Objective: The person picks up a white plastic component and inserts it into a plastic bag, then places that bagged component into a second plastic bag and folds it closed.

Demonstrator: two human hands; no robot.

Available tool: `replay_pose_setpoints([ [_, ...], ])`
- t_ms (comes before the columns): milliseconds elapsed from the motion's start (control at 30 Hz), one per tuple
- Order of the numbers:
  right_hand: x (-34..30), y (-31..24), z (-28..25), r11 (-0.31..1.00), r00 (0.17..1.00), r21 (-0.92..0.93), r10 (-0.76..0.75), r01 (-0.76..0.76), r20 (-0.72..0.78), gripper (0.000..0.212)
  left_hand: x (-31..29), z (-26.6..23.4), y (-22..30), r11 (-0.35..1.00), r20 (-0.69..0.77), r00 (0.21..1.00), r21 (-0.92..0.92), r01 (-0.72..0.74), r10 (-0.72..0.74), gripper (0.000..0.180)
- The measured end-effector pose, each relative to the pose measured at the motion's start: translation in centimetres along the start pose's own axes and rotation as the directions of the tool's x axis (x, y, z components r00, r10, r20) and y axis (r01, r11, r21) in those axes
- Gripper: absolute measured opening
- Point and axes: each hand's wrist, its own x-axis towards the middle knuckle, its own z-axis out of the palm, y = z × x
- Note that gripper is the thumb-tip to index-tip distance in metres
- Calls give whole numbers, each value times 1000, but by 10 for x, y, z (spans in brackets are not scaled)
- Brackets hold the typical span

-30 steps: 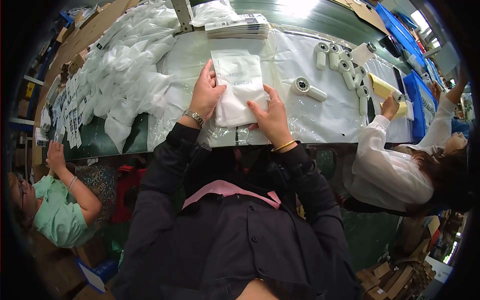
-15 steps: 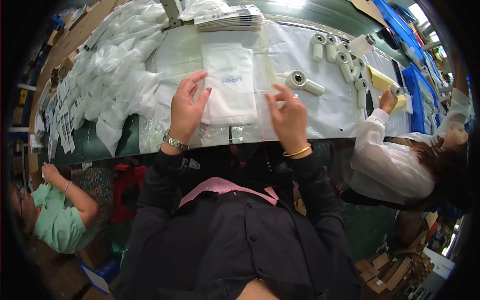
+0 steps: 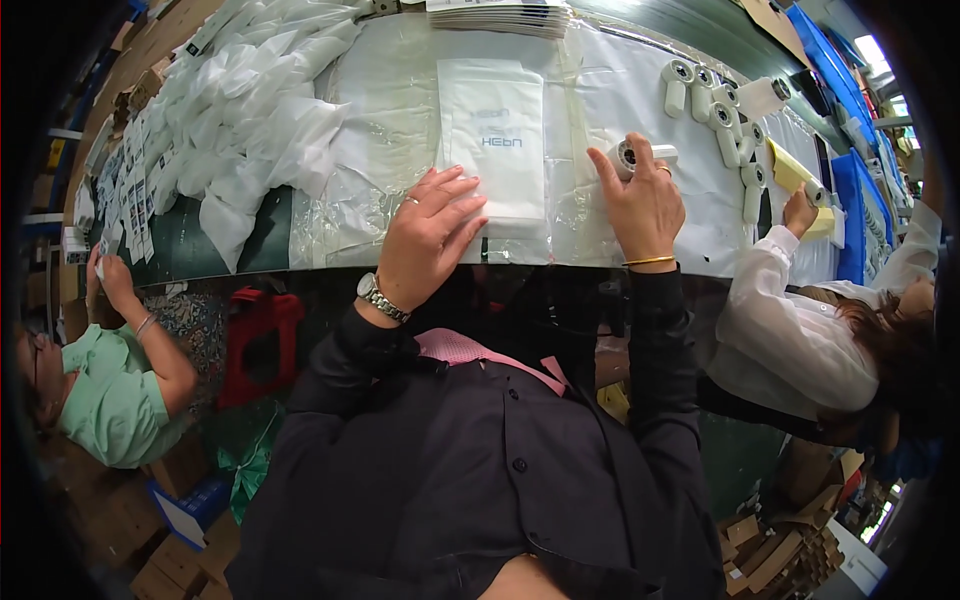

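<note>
— Where are we with the white pouch?

— Our left hand lies open, fingertips pressing its near corner flat. Beyond, our right hand curls loosely around the white roller.

— So we judge picking up comes next: close firmly, then lift.

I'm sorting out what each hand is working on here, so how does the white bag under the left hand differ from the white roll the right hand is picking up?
The white bag is flat and rectangular; the white roll is a small cylinder. The bag is much larger than the roll. The left hand lies spread on the bag's lower edge, while the right hand pinches the roll with its fingertips. Both are white and lie on the table.
</note>
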Motion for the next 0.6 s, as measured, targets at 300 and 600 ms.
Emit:
replay_pose_setpoints([
  [300, -29, 11, 9, 956, 972, 240, -119, 167, -204, 44, 9, 1, 3, 1000, 23, 1000, -6, -4, 5, 28],
  [600, -94, -33, 0, 452, 953, 857, -273, 248, -132, 49, 12, 11, 6, 997, -47, 998, 73, 34, -31, 22],
])
